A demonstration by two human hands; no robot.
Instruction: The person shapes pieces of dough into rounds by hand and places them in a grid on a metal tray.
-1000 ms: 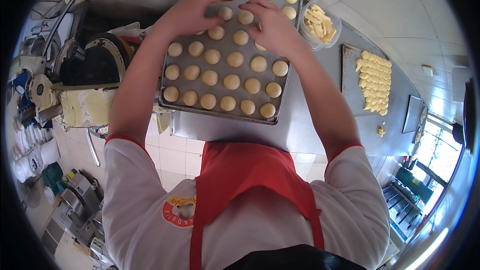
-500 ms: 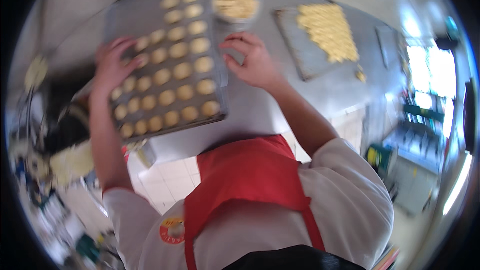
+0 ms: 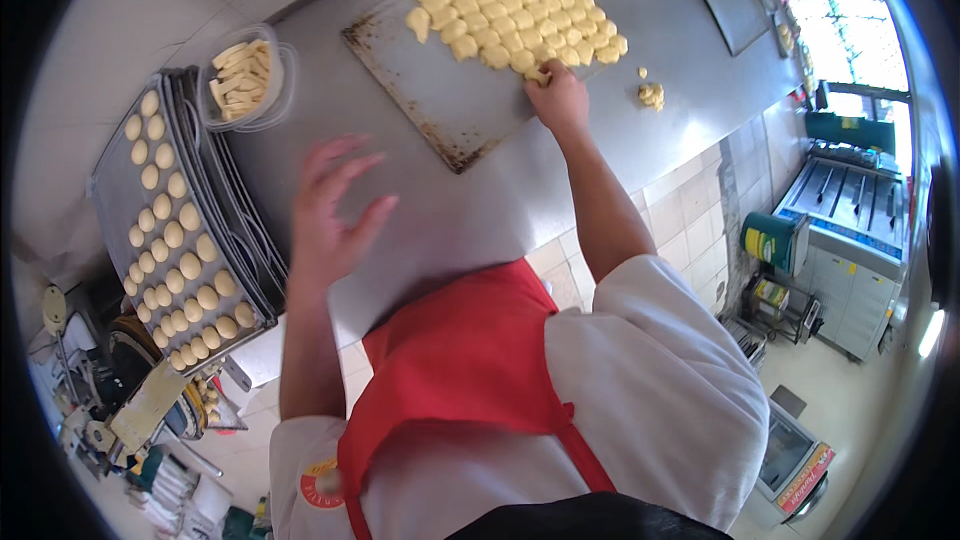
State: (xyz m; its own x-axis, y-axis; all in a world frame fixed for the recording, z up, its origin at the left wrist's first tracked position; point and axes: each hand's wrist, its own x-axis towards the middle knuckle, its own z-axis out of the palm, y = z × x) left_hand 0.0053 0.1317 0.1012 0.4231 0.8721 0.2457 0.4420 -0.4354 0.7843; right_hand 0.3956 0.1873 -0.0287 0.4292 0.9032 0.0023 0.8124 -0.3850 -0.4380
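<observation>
My right hand (image 3: 561, 100) pinches a yellow dough piece (image 3: 540, 76) at the near edge of many closely packed dough pieces (image 3: 515, 5). These lie across the far part of a flat metal tray (image 3: 425, 105) with browned edges. Over the worktop, left of that tray, my left hand (image 3: 335, 205) hangs open with fingers spread, slightly blurred and holding nothing. At the left, round dough balls (image 3: 173, 234) stand in rows on a dark baking tray (image 3: 112, 172), which rests on a stack of similar trays.
A clear plastic tub (image 3: 284, 90) of pale strips (image 3: 240, 80) stands behind the tray stack. Small dough scraps (image 3: 651, 95) lie on the steel worktop (image 3: 450, 205) to the right. Another flat tray (image 3: 728, 0) sits at the far right. Equipment (image 3: 150, 410) crowds the lower left.
My view has swung right. Both hands have left the dough-ball tray area; my right hand has reached the packed dough and taken hold of a piece, while my left hand is over the worktop.
</observation>
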